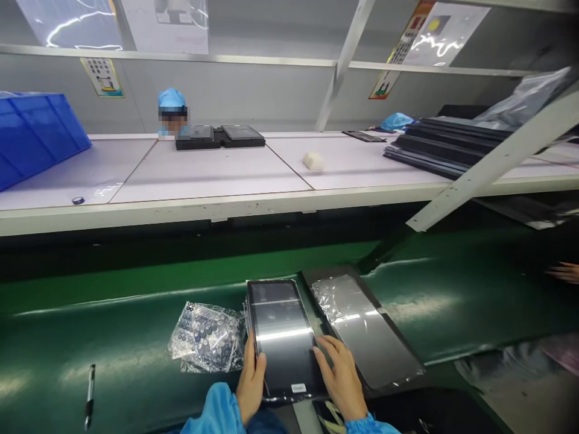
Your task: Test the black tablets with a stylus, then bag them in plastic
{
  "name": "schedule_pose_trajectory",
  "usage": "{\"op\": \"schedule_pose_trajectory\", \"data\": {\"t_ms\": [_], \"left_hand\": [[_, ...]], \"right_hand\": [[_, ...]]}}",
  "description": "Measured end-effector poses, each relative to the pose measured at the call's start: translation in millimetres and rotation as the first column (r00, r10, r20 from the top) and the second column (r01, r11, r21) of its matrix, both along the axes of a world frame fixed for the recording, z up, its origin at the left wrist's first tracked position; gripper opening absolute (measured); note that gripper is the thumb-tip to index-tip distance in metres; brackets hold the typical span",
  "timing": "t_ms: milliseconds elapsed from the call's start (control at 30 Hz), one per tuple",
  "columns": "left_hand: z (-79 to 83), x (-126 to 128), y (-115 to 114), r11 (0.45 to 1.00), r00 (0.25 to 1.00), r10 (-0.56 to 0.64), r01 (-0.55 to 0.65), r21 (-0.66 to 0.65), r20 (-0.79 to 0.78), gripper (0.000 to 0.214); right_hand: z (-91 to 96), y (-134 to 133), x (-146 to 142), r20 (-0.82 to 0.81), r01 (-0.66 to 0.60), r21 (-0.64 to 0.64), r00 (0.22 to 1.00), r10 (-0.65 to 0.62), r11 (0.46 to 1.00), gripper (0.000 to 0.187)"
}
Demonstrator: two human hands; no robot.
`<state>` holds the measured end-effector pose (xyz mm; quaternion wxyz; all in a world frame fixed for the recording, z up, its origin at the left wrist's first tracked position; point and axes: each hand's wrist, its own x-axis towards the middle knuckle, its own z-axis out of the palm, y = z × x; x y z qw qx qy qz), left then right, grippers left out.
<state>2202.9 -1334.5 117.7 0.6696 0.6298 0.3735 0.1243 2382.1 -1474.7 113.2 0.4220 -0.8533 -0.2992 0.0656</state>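
Observation:
A dark, glossy tablet screen (283, 334) with a black border and a small white label at its near end lies between my hands. My left hand (251, 380) grips its left edge, thumb on the near left side. On the opposite edge, my right hand (340, 377) holds with bent fingers. Just to the right lies a second flat panel (366, 331) in clear film, on a black tray. A clear plastic bag (208, 337) of small round dark pieces sits left of the tablet screen, close to my left hand.
A pen (90, 398) lies on the green mat (136, 361) at left. Above runs a white shelf (217, 175) with a blue bin (40, 135), black trays (220, 140) and stacked black sheets (434, 147). A slanted white post (493, 160) crosses at right. Another person's hand (565, 272) shows at far right.

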Motion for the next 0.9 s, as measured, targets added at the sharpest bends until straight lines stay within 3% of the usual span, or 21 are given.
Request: {"op": "schedule_pose_trajectory", "data": {"t_ms": [133,233,333,433,533,633,700,800,900], "left_hand": [[-6.0,-14.8,-1.0,0.999,0.999,-0.037,0.037,0.03,-0.018,0.085],[-31.1,-41.2,-4.6,0.993,0.995,0.086,-0.089,0.078,0.051,0.078],[-53.8,-82.3,-7.9,0.954,0.962,0.24,-0.259,0.155,0.127,0.062],[-53.9,-139.0,-14.6,0.926,0.947,0.302,-0.319,0.203,0.108,0.05],[-38.9,-207.4,-32.0,0.884,0.902,0.431,-0.418,0.21,-0.017,0.052],[-27.5,-276.9,-65.8,0.769,0.771,0.632,-0.611,0.19,-0.079,0.058],[-25.5,-317.9,-97.7,0.667,0.666,0.743,-0.728,0.155,-0.066,0.062],[-25.9,-368.1,-155.9,0.519,0.519,0.854,-0.848,0.107,-0.038,0.065],[-19.8,-411.6,-219.8,0.406,0.39,0.912,-0.904,0.134,-0.128,0.065]], "right_hand": [[-2.5,6.7,-2.8,0.213,-0.039,-0.015,0.976,0.042,0.999,0.051],[14.3,27.4,-26.8,0.329,-0.058,0.036,0.943,0.042,0.998,0.042],[37.2,63.7,-70.5,0.356,-0.253,0.145,0.915,0.188,0.956,0.028],[52.2,102.5,-129.3,0.329,-0.541,0.208,0.823,0.463,0.815,0.022],[56.4,125.9,-193.6,0.296,-0.801,0.19,0.598,0.745,0.568,0.02],[55.3,126.8,-257.0,0.241,-0.937,0.185,0.335,0.911,0.296,0.02],[50.5,114.0,-301.8,0.206,-0.963,0.199,0.223,0.953,0.182,0.019],[27.7,79.5,-378.4,0.076,-0.967,0.224,0.144,0.987,0.124,0.024],[-15.8,52.1,-456.6,-0.082,-0.97,0.187,0.144,0.986,0.157,0.036]]}}
